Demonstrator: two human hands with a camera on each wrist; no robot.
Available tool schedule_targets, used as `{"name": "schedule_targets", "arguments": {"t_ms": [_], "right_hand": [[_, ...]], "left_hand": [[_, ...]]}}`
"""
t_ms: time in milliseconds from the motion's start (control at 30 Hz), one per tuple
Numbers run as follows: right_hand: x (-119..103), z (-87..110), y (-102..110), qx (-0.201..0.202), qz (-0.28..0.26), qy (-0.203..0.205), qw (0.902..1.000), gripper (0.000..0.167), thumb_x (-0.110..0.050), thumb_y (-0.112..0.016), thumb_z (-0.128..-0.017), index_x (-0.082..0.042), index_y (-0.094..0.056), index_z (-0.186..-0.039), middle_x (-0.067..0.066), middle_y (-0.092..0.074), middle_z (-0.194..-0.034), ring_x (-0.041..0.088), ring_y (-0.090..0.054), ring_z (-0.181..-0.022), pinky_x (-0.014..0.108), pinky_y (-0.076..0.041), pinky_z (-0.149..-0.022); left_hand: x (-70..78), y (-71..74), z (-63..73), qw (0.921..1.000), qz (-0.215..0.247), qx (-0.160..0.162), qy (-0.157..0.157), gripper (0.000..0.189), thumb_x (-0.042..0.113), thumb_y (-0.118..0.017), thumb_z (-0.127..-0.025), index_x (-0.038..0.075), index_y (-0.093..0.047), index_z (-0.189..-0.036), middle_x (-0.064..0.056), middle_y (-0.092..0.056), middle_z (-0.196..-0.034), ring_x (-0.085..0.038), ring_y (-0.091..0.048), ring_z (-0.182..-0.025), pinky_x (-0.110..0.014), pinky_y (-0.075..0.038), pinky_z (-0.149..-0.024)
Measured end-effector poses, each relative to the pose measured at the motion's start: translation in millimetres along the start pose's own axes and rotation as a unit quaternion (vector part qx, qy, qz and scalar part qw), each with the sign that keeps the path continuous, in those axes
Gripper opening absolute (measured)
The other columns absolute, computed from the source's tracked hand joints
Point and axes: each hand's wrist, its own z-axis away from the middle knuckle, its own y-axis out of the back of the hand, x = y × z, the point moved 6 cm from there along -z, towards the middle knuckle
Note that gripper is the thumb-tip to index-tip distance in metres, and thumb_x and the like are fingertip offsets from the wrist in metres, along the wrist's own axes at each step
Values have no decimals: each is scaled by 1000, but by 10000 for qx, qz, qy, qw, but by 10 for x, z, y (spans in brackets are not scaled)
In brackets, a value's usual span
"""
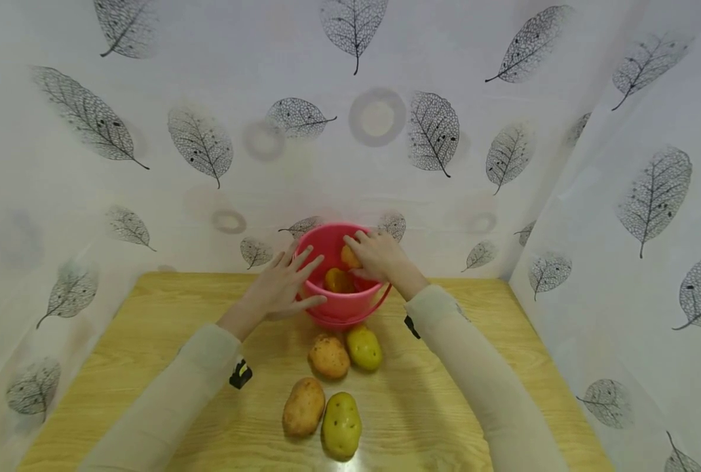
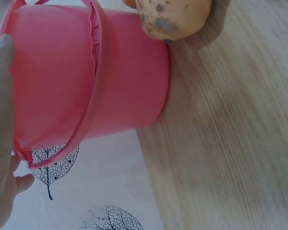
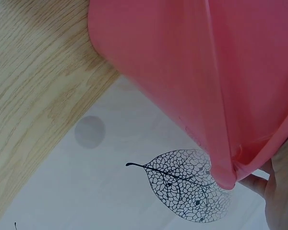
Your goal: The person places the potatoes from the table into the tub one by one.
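A pink bucket (image 1: 344, 305) stands near the table's back edge, its handle hanging down in front. My left hand (image 1: 276, 283) is at the bucket's left rim with fingers spread, some reaching over the opening; in the left wrist view part of the hand (image 2: 2, 120) runs along the rim. My right hand (image 1: 380, 257) reaches over the right rim and holds an orange-brown potato (image 1: 349, 257) between fingers and thumb, inside the opening. Another potato (image 1: 339, 280) lies deeper in the bucket. The right wrist view shows only part of that hand (image 3: 284, 187), beyond the rim.
In front of the bucket lie a brown potato (image 1: 329, 356) and a yellow-green one (image 1: 364, 348). Closer to me, another brown potato (image 1: 303, 407) lies beside a yellow-green one (image 1: 341, 425). A leaf-patterned curtain (image 1: 327, 164) rises behind the wooden table (image 1: 197, 314).
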Motion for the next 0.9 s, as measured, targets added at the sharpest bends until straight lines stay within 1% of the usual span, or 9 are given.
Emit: {"name": "schedule_targets", "arguments": {"t_ms": [133, 267, 333, 400, 533, 667, 900], "right_hand": [[28, -3, -1, -46, -96, -185, 9998, 75, -54, -66, -99, -14, -46, -159, 14, -62, -146, 36, -62, -133, 50, -56, -111], [60, 16, 16, -70, -415, -366, 9984, 76, -56, -65, -99, -15, -44, -160, 13, -59, -150, 35, -61, -136, 51, -57, -109], [76, 34, 30, -20, -554, -430, 9975, 76, -56, -65, -100, -16, -43, -161, 13, -58, -151, 35, -61, -136, 51, -58, -108], [91, 54, 43, 83, -608, -450, 9971, 77, -57, -64, -100, -16, -44, -161, 13, -58, -153, 35, -61, -137, 52, -57, -109], [105, 121, 87, 384, -536, -397, 9970, 77, -60, -60, -100, -16, -45, -161, 13, -57, -156, 36, -61, -138, 53, -55, -112], [119, 218, 122, 696, -567, -387, 9952, 78, -63, -58, -100, -15, -46, -160, 13, -57, -156, 36, -61, -138, 53, -56, -111], [143, 354, 120, 831, -815, -536, 9918, 84, -71, -52, -100, -14, -44, -161, 16, -52, -160, 39, -57, -142, 56, -55, -111]], "left_hand": [[-6, 8, -6, 10000, 9, -6, 8, 91, 71, -50, -99, 15, -30, -168, -19, -28, -174, -46, -11, -165, -64, -27, -131], [-11, 10, -13, 10000, -29, -59, 8, 91, 72, -50, -99, 16, -29, -168, -18, -26, -175, -46, -10, -166, -64, -27, -131], [-16, 7, -14, 10000, -23, -91, 17, 92, 72, -49, -99, 16, -28, -168, -18, -25, -175, -46, -9, -166, -64, -26, -131], [-19, 1, -17, 9999, -26, -105, 22, 92, 73, -49, -99, 16, -28, -168, -18, -24, -175, -45, -9, -166, -64, -26, -131], [-13, 4, -16, 9999, -53, -93, -5, 92, 73, -48, -100, 15, -29, -168, -18, -25, -175, -45, -9, -166, -63, -26, -132], [-3, 13, -8, 9999, -62, -65, -54, 91, 71, -49, -100, 15, -28, -168, -19, -27, -175, -46, -10, -166, -64, -25, -132], [3, 2, -2, 9998, -183, -21, -76, 91, 71, -50, -100, 15, -28, -168, -19, -28, -175, -48, -13, -165, -64, -24, -132]]}}
